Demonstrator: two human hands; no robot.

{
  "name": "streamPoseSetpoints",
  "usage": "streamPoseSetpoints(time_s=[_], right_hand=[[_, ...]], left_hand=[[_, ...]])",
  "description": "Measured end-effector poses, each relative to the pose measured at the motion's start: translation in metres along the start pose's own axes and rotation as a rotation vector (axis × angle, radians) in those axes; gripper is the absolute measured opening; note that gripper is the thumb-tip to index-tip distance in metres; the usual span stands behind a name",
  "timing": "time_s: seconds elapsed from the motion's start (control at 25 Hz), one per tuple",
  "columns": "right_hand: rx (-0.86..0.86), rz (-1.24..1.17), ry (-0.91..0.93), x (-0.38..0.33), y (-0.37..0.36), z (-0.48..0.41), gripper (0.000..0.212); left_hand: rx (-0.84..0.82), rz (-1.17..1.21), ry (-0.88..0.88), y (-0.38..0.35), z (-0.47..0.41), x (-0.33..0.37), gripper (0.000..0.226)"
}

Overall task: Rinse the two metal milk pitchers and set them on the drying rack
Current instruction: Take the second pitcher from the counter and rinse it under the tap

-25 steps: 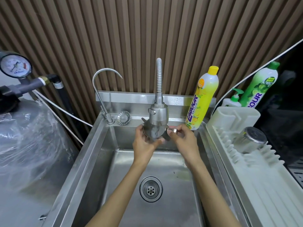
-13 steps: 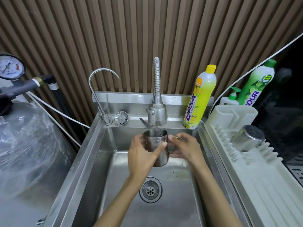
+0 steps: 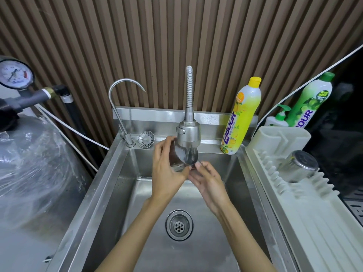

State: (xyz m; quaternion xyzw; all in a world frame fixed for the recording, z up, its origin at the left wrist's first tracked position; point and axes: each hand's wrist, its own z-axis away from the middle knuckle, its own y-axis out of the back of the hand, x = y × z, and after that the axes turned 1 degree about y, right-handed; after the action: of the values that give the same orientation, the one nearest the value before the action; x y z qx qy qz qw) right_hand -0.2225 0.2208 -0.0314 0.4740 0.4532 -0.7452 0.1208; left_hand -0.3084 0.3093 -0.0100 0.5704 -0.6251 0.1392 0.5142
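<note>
I hold a metal milk pitcher (image 3: pixel 183 156) tilted right under the head of the flexible tap (image 3: pixel 189 134), above the sink (image 3: pixel 117 185). My left hand (image 3: pixel 167 173) wraps its left side. My right hand (image 3: pixel 208 183) touches its lower edge with the fingertips, fingers spread; whether it grips is unclear. The tap head hides the pitcher's top. A second metal pitcher (image 3: pixel 298 168) lies upside down on the white drying rack (image 3: pixel 314 213) at the right.
A thin gooseneck tap (image 3: pixel 122 107) and a loose strainer (image 3: pixel 145 139) stand at the sink's back left. A yellow soap bottle (image 3: pixel 241 116) stands back right; a green bottle (image 3: pixel 310 101) and a pump bottle (image 3: pixel 279 118) sit behind the rack. The drain (image 3: pixel 179 225) lies below my arms.
The pitcher went from upright under the tap to raised and tilted against the tap head. My right hand slid from its side down to its lower edge.
</note>
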Motion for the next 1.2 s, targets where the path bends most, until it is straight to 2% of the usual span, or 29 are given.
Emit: streamPoseSetpoints(time_s=[0.08,0.16,0.24,0.32,0.4,0.44,0.52,0.64,0.76,0.84,0.96,1.04,1.12,1.2], right_hand=[[0.048,0.114,-0.023,-0.004,0.0,0.004,0.012],[0.175,0.337,-0.045,-0.015,0.0,0.005,0.016],[0.299,0.609,-0.027,-0.028,0.0,0.006,0.018],[0.358,0.935,0.108,-0.04,-0.002,0.008,0.018],[0.367,1.194,0.27,-0.043,-0.003,0.011,0.022],[0.366,1.224,0.32,-0.041,-0.002,0.012,0.02],[0.323,1.02,0.328,-0.037,-0.001,0.011,0.015],[0.191,0.514,0.196,-0.021,0.006,0.002,0.018],[0.06,0.109,0.011,0.001,0.011,-0.003,0.012],[0.039,0.017,-0.072,0.006,0.008,0.001,0.012],[0.131,0.269,-0.09,-0.005,0.004,0.005,0.016],[0.253,0.57,-0.083,-0.021,0.004,0.005,0.021],[0.36,0.916,0.031,-0.036,0.003,0.005,0.023],[0.415,1.184,0.166,-0.043,0.002,0.007,0.022]], left_hand=[[0.057,-0.169,0.069,0.001,0.005,0.001,0.085],[0.033,-0.211,0.233,-0.002,0.009,0.001,0.087],[-0.034,-0.075,0.388,-0.005,0.013,0.0,0.074],[-0.125,0.122,0.501,-0.011,0.015,-0.005,0.059],[-0.219,0.239,0.537,-0.019,0.013,-0.011,0.06],[-0.238,0.27,0.526,-0.022,0.011,-0.013,0.064],[-0.199,0.314,0.459,-0.025,0.007,-0.011,0.073],[-0.094,0.29,0.29,-0.021,0.0,-0.008,0.081],[-0.046,0.095,0.135,-0.007,0.002,-0.002,0.079],[-0.033,-0.098,0.086,0.0,0.005,0.005,0.078],[0.031,-0.2,0.186,0.0,0.008,0.008,0.074],[-0.004,-0.071,0.383,-0.002,0.01,0.006,0.068],[-0.098,0.115,0.545,-0.008,0.014,0.002,0.061],[-0.176,0.25,0.619,-0.017,0.016,-0.005,0.057]])
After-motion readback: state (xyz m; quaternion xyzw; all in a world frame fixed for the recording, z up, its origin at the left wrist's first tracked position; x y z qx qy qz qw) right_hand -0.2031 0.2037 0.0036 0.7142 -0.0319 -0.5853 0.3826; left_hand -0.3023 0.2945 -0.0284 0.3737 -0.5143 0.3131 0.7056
